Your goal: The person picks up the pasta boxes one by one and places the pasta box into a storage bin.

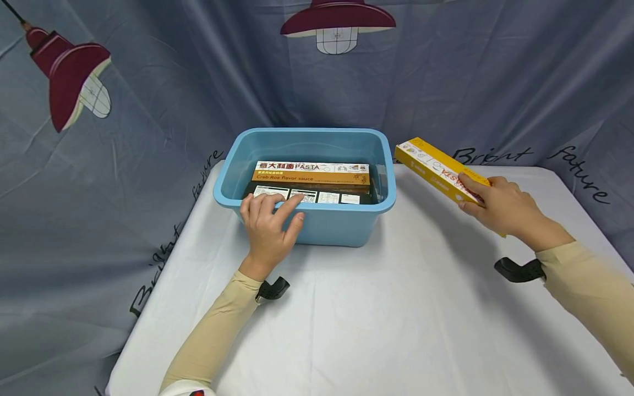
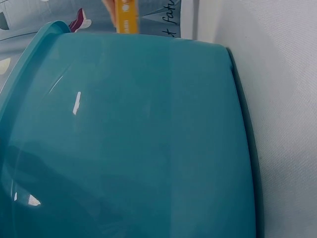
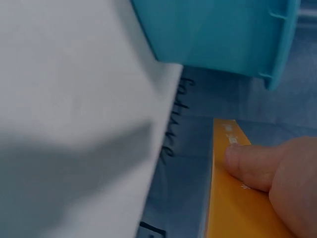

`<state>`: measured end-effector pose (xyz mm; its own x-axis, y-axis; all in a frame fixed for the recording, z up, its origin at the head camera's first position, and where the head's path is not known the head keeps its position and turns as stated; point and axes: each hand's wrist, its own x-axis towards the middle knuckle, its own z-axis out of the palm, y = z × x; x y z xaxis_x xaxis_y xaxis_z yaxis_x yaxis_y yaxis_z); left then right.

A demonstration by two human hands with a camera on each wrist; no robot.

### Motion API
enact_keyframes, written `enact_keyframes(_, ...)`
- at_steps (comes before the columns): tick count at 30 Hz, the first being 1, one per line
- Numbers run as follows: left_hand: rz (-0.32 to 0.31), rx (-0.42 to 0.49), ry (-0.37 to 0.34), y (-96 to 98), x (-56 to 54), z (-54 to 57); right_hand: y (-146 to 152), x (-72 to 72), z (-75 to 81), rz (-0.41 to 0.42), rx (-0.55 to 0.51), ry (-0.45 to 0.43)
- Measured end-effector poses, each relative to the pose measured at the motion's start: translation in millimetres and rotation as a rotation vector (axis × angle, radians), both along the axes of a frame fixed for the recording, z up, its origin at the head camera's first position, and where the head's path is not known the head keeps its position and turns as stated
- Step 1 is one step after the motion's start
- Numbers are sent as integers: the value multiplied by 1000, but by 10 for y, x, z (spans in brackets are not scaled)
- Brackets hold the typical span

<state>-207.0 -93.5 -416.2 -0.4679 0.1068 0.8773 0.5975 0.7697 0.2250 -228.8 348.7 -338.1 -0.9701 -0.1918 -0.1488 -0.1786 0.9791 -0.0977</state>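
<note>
A blue plastic bin (image 1: 324, 225) stands on the white table. Inside lies a pasta box (image 1: 311, 175) with a white and orange-brown side, behind a dark box (image 1: 317, 197) bearing white label panels. My left hand (image 1: 269, 225) rests on the bin's near rim, its fingers over the edge. To the right of the bin, my right hand (image 1: 505, 206) grips a yellow pasta box (image 1: 441, 168) near one end, holding it above the table. The right wrist view shows the thumb (image 3: 255, 163) pressed along that yellow box. The bin's wall (image 2: 129, 124) fills most of the left wrist view.
White cloth covers the table (image 1: 376, 330). Behind it hangs a grey-blue curtain (image 1: 208, 66) printed with dark red lamps and lettering. A black wrist strap piece (image 1: 520, 269) sits below my right wrist, and another (image 1: 273, 289) by the left.
</note>
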Motion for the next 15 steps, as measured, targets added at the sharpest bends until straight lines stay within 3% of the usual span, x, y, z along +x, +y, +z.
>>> enact_keyframes(15, -10, 2, 6, -4, -15, -14, -23, -236, 791, 57, 28, 14)
